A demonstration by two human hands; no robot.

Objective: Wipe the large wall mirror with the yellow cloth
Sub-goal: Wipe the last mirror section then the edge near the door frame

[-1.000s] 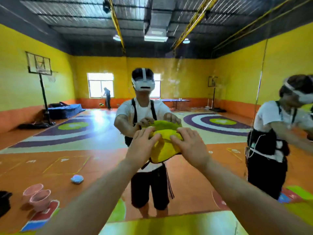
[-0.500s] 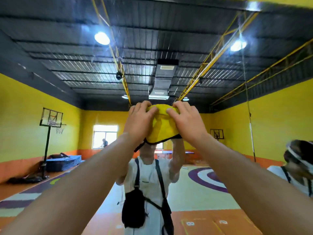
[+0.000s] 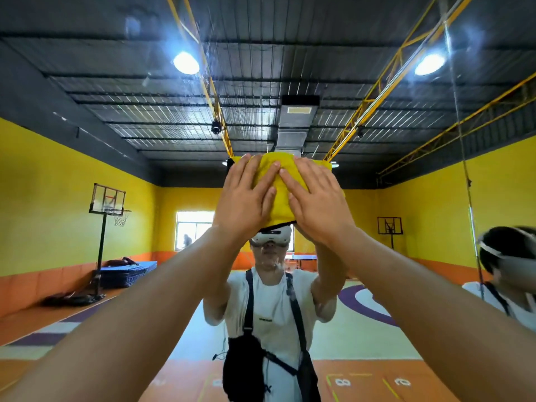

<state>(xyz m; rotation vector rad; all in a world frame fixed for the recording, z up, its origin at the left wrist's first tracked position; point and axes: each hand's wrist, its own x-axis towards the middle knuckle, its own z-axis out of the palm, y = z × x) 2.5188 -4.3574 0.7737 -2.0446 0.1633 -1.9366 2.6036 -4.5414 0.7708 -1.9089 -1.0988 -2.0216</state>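
The large wall mirror point(image 3: 121, 158) fills almost the whole head view and reflects a yellow-walled gym hall and the person wiping. A folded yellow cloth point(image 3: 280, 195) with a dark edge lies flat against the glass, above head height. My left hand point(image 3: 246, 195) and my right hand point(image 3: 314, 201) both press on it, fingers spread, side by side and nearly touching. Both arms reach up and forward. Wet streaks and droplets show on the glass above the cloth.
A vertical seam point(image 3: 464, 158) at the right splits off a second mirror panel, which reflects the same person from the side. The rest is reflection: a basketball hoop stand point(image 3: 104, 227), blue mats point(image 3: 127, 272), an orange floor.
Both hands have pushed the cloth up the glass from chest height to above head height. The view has tilted up, so the ceiling's reflection now fills the top half.
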